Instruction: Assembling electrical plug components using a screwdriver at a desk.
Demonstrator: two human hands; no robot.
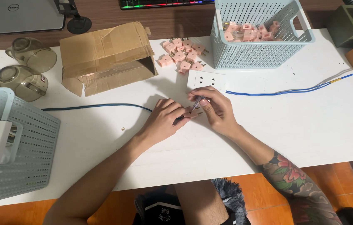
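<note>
Gripping boxy pink plastic plug (192,112): left hand (164,118) | slim screwdriver (197,101): right hand (216,109) | smooth white table (293,125)

White desk (310,137) taking up most of the view, butting against a dark brown wooden desk (172,18) behind it. Orange tiled floor (347,175) showing below the front edge. Even indoor light coming from above, throwing soft shadows. No walls or windows showing in this downward view.
</note>
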